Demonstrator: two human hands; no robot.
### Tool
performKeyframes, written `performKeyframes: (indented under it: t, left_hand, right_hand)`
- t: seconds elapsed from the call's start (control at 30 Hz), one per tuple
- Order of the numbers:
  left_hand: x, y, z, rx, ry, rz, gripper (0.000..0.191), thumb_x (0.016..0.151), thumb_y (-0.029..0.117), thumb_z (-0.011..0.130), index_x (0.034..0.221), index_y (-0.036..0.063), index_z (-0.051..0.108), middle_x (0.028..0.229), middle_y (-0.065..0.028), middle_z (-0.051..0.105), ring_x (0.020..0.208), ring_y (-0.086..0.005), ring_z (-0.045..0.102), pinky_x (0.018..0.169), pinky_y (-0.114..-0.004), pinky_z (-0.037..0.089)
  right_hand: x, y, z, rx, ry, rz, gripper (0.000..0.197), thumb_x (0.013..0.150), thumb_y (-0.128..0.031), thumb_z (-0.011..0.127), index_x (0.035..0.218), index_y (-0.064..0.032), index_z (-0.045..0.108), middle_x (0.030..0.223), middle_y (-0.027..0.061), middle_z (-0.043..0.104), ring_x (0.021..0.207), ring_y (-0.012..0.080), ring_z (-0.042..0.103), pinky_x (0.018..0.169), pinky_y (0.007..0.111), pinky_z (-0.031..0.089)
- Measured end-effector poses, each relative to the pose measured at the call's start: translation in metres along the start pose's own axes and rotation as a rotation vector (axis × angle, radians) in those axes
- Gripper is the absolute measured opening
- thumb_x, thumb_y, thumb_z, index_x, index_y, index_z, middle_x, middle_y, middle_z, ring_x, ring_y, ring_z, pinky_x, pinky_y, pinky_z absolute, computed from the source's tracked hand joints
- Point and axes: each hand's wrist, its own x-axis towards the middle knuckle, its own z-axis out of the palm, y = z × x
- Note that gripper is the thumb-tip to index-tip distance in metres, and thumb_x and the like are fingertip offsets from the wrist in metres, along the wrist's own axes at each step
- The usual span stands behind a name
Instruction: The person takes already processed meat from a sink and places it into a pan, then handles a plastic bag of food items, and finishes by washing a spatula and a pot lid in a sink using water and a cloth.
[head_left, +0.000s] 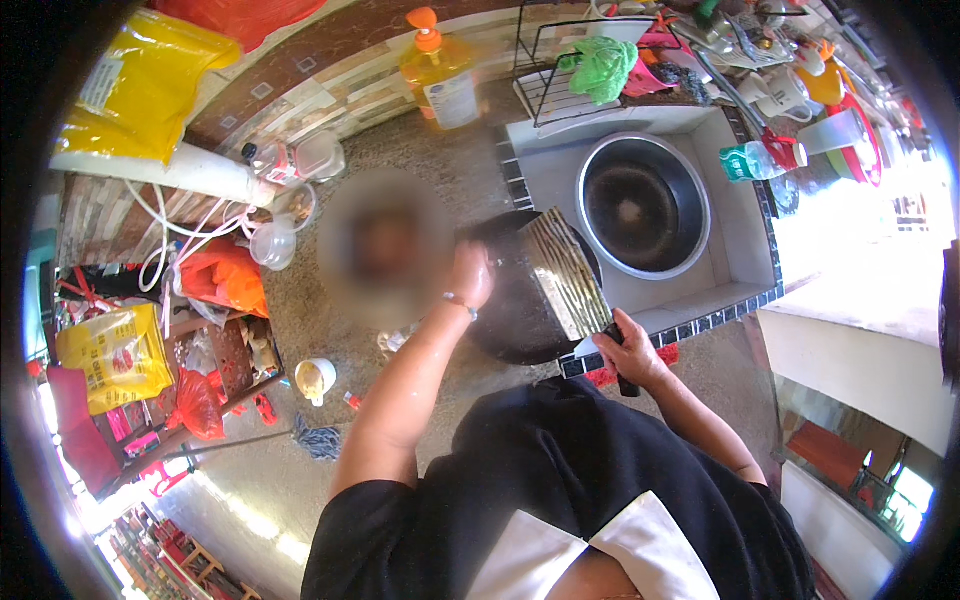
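My right hand (634, 352) is closed around a black handle (628, 386) at the lower right rim of a dark wok (510, 322). A long, flat, striped thing (566, 274) lies slantwise over the wok's right side, its lower end by my right fingers; its kind, and whether the handle belongs to it or the wok, I cannot tell. My left hand (472, 274), a bracelet at its wrist, is over the wok's left side; blur hides its fingertips. A large metal basin (645, 206) stands in the tiled sink (705, 296) to the right.
Left of the wok is a blurred round patch (386, 247). Behind stand an orange pump bottle (442, 82) and a wire rack (555, 97) with a green mesh scrubber (600, 67). Plastic tubs (274, 244) are at the left, a white cup (315, 379) nearer, a plastic bottle (757, 161) at the right.
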Motion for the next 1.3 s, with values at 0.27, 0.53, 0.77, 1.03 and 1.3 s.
performKeyframes:
  t: [0.27, 0.53, 0.77, 1.03, 1.3]
  left_hand:
    - [0.005, -0.006, -0.039, -0.061, -0.014, -0.041, 0.010, 0.074, 0.016, 0.064, 0.073, 0.0063, 0.063, 0.077, -0.0145, 0.065, 0.069, -0.0309, 0.064, 0.063, -0.040, 0.051]
    - [0.000, -0.088, -0.098, -0.021, 0.442, 0.171, 0.015, 0.075, 0.002, 0.061, 0.090, 0.0030, 0.061, 0.089, -0.0134, 0.063, 0.074, -0.0277, 0.062, 0.068, -0.035, 0.051]
    - [-0.030, -0.100, -0.089, -0.206, 0.405, 0.059, 0.021, 0.074, 0.000, 0.064, 0.094, 0.0044, 0.061, 0.099, -0.0115, 0.057, 0.080, -0.0235, 0.060, 0.071, -0.032, 0.051]
    - [-0.047, -0.106, -0.071, -0.232, 0.415, 0.026, 0.008, 0.074, 0.005, 0.065, 0.080, 0.0038, 0.058, 0.088, -0.0131, 0.061, 0.085, -0.0313, 0.058, 0.076, -0.039, 0.047]
    - [-0.054, -0.083, -0.095, -0.505, 0.406, -0.175, 0.008, 0.079, 0.006, 0.066, 0.083, 0.0017, 0.061, 0.084, -0.0092, 0.061, 0.074, -0.0215, 0.059, 0.069, -0.032, 0.048]
  right_hand:
    - [-0.001, -0.004, 0.007, 0.096, -0.005, 0.059, 0.019, 0.089, -0.014, 0.060, 0.088, -0.0040, 0.044, 0.056, 0.0013, 0.050, 0.042, 0.0093, 0.046, 0.038, 0.025, 0.035]
    - [0.004, 0.005, 0.011, 0.236, 0.055, 0.115, 0.018, 0.090, -0.013, 0.059, 0.089, -0.0038, 0.043, 0.054, 0.0008, 0.048, 0.040, 0.0102, 0.045, 0.037, 0.026, 0.034]
    - [0.010, -0.008, 0.023, 0.273, -0.005, 0.109, 0.016, 0.092, -0.014, 0.057, 0.093, -0.0054, 0.043, 0.055, 0.0005, 0.047, 0.039, 0.0107, 0.044, 0.036, 0.025, 0.035]
    - [0.008, -0.032, 0.014, 0.531, 0.043, 0.229, 0.016, 0.093, -0.021, 0.055, 0.091, -0.0081, 0.044, 0.059, 0.0024, 0.046, 0.041, 0.0120, 0.043, 0.039, 0.026, 0.036]
    - [0.041, -0.005, -0.074, 0.909, 0.295, 0.400, 0.036, 0.092, -0.043, 0.052, 0.082, -0.0092, 0.047, 0.062, 0.0007, 0.047, 0.046, 0.0113, 0.042, 0.044, 0.028, 0.038]
